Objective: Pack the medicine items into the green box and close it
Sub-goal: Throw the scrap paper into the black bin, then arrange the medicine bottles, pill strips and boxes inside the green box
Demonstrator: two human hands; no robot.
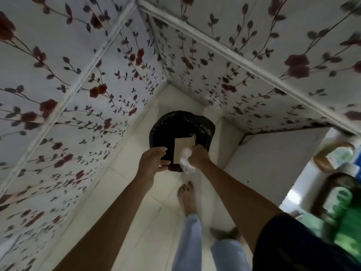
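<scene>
View from the head, looking down into a corner of a room with flowered walls [82, 79] and a pale tiled floor [125, 192]. A bin lined with a black bag [181, 124] stands in the corner. The left hand [152, 161] grips the near edge of the bag or a dark flat thing at its rim; which of the two cannot be told. The right hand [198, 156] is closed on crumpled white wrapping [186, 160] and seems also to hold a flat brown card [183, 151] over the bin's mouth. This appears to be a side step, discarding packaging, rather than packing itself. The green box is not identifiable here; a blurred green shape [343, 216] at the right edge cannot be named, and no medicine items can be made out. The next move probably calls for letting the waste drop inside the bag, then turning back to the box. Motion blur softens both hands, and a bare foot [186, 198] stands just below them.
</scene>
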